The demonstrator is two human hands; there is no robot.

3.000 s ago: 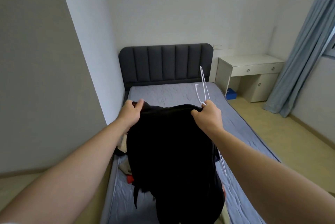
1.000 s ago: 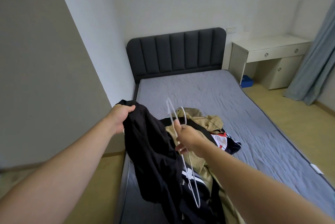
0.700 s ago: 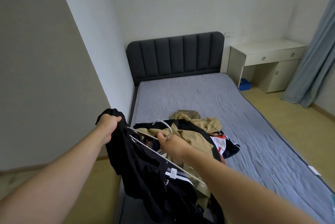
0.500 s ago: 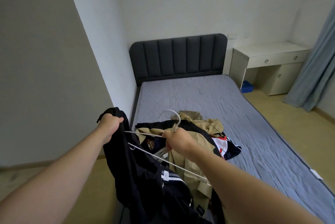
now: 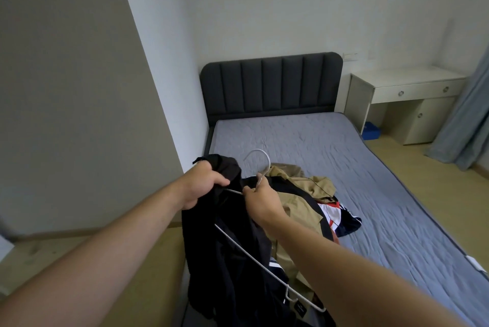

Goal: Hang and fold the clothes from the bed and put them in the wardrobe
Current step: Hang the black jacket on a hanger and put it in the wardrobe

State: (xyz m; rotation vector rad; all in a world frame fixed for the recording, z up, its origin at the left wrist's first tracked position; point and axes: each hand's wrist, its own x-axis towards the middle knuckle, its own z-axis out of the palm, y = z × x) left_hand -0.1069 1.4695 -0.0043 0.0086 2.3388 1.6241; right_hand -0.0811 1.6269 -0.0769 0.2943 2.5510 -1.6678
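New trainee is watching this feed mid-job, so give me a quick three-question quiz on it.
1. True or false: the left hand grips the black garment.
2. The right hand holds the white hanger at: A the neck below its hook, B its lower bar, C nowhere.
3. What colour is the crumpled garment on the bed beyond the right hand?
Key: 1 true; 2 A; 3 tan.

The left arm [image 5: 105,247] and right arm [image 5: 344,268] are bare and reach forward, converging. The left hand [image 5: 203,184] is fisted, knuckles up, gripping a bunch of black garment [image 5: 230,260] just left of the hanger [image 5: 254,255] neck. The right hand [image 5: 260,201] pinches the hanger at its neck, under the hook, fingers curled, close beside the left hand.
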